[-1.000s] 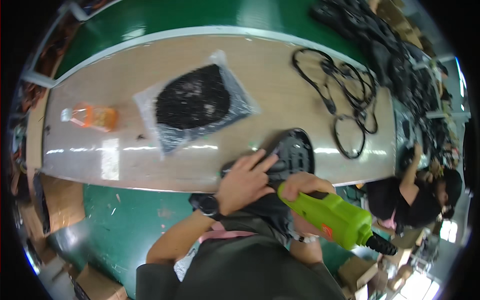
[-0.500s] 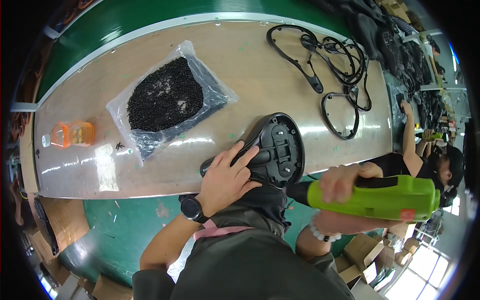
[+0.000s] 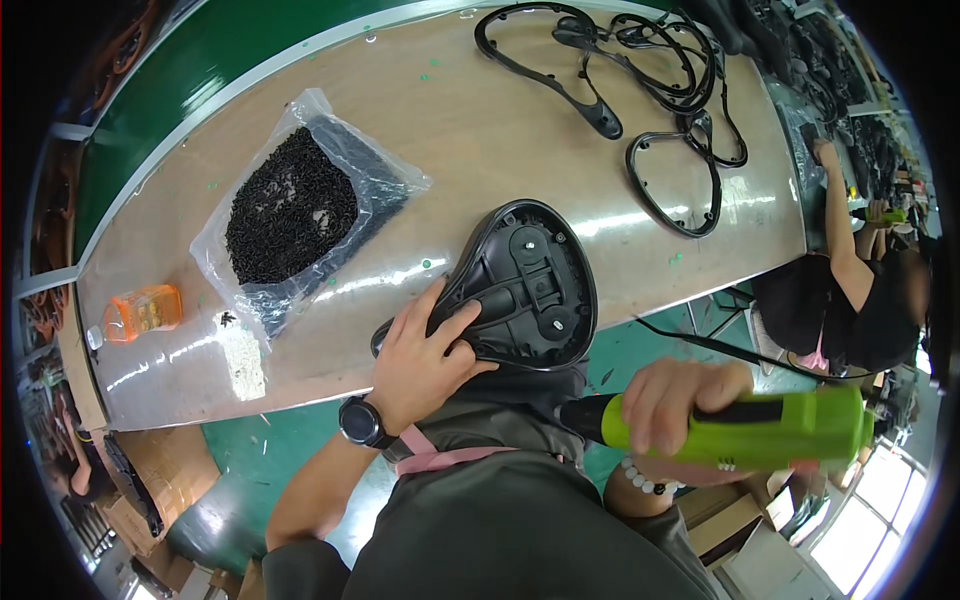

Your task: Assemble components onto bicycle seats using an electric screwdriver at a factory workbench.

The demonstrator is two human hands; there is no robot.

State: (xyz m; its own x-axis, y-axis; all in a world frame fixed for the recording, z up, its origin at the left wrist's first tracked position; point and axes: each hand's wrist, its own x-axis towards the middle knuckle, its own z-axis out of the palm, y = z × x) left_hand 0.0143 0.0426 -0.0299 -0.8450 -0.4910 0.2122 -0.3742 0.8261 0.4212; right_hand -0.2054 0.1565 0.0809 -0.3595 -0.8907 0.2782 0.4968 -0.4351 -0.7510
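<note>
The left hand (image 3: 425, 360) rests spread, unclenched, on the black saddle (image 3: 540, 300) at centre, seemingly rimmed already, while the right hand (image 3: 680, 400) clasps a green power tool (image 3: 805, 425) apart from it, with loose rims (image 3: 602, 119) unfitted upper right.

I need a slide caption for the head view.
Left hand rests on a black saddle-shaped part; right hand grips a green power tool.

The left hand (image 3: 425, 365) lies spread on a black, saddle-shaped plastic part (image 3: 505, 300) with 2 metal studs (image 3: 557, 323). The right hand (image 3: 685, 395) grips a lime-green, cylindrical power driver (image 3: 800, 420), its black nose (image 3: 583, 418) apart from the part.
</note>
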